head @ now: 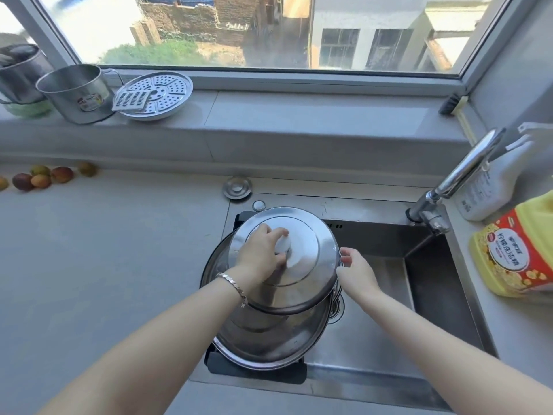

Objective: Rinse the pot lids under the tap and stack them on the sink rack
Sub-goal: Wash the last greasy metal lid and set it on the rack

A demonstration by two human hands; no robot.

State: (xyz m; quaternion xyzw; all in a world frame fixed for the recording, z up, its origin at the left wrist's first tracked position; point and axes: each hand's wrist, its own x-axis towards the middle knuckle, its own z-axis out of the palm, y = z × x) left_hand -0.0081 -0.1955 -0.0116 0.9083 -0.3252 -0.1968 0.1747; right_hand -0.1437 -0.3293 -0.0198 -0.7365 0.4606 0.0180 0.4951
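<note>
1. Centre of the frame: a domed steel pot lid sits tilted on top of a larger steel lid.
2. Both lids rest on a black sink rack across the left end of the steel sink, at lower centre.
3. The left hand reaches in from the lower left. Its fingers are curled round the top lid's white knob, gripping it. A silver bracelet circles the wrist.
4. The right hand comes in from the lower right. Its fingers are nearly straight and hold nothing, with the tips at the top lid's right rim.
5. Right of centre: a chrome tap angles toward the basin.
6. Right edge: a yellow detergent bottle stands near a white bottle.
7. Upper left, on the window sill: a steel pot beside a perforated steamer plate, with a small grater lying on the plate.
8. Left edge, on the grey counter: several small fruits.
</note>
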